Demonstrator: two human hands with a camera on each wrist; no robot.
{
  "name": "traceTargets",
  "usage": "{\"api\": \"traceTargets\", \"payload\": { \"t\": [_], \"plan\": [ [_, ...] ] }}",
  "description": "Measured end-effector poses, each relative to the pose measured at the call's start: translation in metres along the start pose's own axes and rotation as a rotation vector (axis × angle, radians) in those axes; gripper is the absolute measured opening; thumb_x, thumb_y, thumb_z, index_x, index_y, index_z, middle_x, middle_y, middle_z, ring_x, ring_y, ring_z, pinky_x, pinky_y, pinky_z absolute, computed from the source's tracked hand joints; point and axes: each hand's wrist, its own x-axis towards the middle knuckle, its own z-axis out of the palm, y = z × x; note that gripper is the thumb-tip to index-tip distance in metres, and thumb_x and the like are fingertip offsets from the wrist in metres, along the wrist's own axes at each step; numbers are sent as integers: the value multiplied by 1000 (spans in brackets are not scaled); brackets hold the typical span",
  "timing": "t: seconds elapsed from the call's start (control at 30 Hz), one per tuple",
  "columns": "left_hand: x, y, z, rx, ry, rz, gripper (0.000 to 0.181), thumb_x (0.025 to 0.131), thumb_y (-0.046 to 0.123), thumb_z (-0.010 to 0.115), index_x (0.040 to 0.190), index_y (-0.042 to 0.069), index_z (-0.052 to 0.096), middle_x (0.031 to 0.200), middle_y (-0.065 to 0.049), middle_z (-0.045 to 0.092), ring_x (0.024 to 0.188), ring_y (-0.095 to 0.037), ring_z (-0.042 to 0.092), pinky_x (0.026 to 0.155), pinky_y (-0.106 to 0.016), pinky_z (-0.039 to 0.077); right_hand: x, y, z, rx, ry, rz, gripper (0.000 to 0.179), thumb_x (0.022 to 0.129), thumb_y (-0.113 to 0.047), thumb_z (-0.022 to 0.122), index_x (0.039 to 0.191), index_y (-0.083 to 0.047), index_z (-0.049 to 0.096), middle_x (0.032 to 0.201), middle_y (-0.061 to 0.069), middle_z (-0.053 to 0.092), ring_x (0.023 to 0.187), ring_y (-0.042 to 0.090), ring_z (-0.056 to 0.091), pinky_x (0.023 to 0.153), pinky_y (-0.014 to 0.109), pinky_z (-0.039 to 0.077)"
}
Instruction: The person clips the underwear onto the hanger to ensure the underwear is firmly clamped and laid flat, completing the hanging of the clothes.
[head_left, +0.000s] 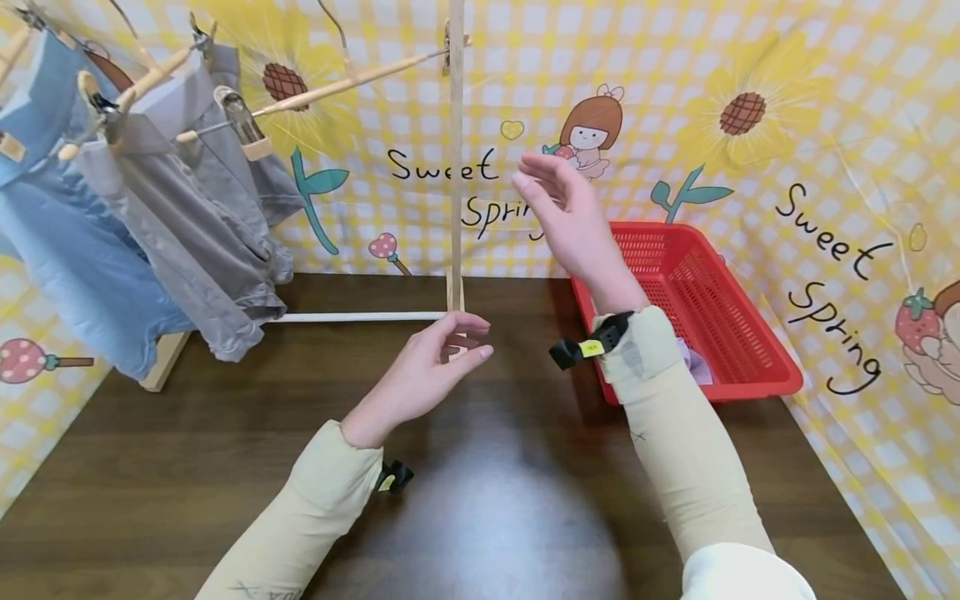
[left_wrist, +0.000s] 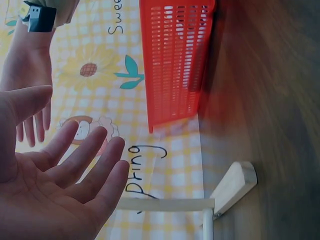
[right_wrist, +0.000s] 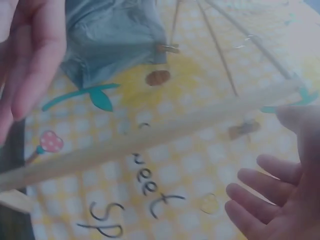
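My left hand (head_left: 420, 367) hovers above the dark wooden table, near the foot of a wooden rack post (head_left: 456, 167). Its fingers are loosely bent and hold nothing; the left wrist view shows the bare palm (left_wrist: 50, 200). Higher and to the right, my right hand (head_left: 573, 225) is raised beside the post, just left of the red basket (head_left: 757, 333). Nothing lies between its relaxed fingers (right_wrist: 250, 200). A hanger (head_left: 352, 82) with metal-and-wood clips hangs left of the post, bearing no garment. Farther left, a blue garment (head_left: 75, 242) and grey garments (head_left: 172, 225) hang from clip hangers.
Inside the basket lies a pale purple cloth (head_left: 693, 362), partly hidden by the right sleeve. A white bar (head_left: 360, 317) runs low between the rack's wooden feet (head_left: 165, 362). Behind stands a yellow checked backdrop (head_left: 525, 50) with flower prints.
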Motion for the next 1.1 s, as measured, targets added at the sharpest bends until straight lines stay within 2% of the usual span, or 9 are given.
{"api": "traceTargets", "payload": {
  "t": [0.3,0.5,0.67,0.87,1.1],
  "plan": [
    [7,4,16,-45,-13,43,33,98,25,71,127,12,61,123,-1,67,109,-18,66,98,-43,48,-18,2,-43,-95,51,19,45,101,-34,66,138,-10,59,136,3,61,125,13,56,108,29,39],
    [18,13,32,-75,-45,80,33,99,22,70,128,10,60,125,-2,65,110,-18,65,100,-37,48,-30,9,-72,-136,77,73,46,100,-34,67,137,-8,60,136,8,61,126,16,56,108,33,39],
    [36,23,46,-39,-69,140,32,99,24,69,127,11,60,124,-1,65,108,-15,64,99,-34,48,-31,20,-89,-190,78,135,50,100,-39,65,139,-8,59,137,10,61,126,19,55,106,33,40],
    [65,37,57,28,-93,200,35,100,27,68,129,10,59,125,0,64,106,-13,63,97,-30,48,-31,35,-104,-265,28,209,54,101,-42,61,141,-6,55,136,12,59,125,23,54,104,35,39],
    [96,53,67,103,-150,206,37,100,28,68,131,12,57,127,-1,62,110,-17,61,94,-25,46,-37,53,-125,-347,-68,292,60,102,-45,59,143,-3,52,137,18,57,123,30,52,102,43,40]
  ]
}}
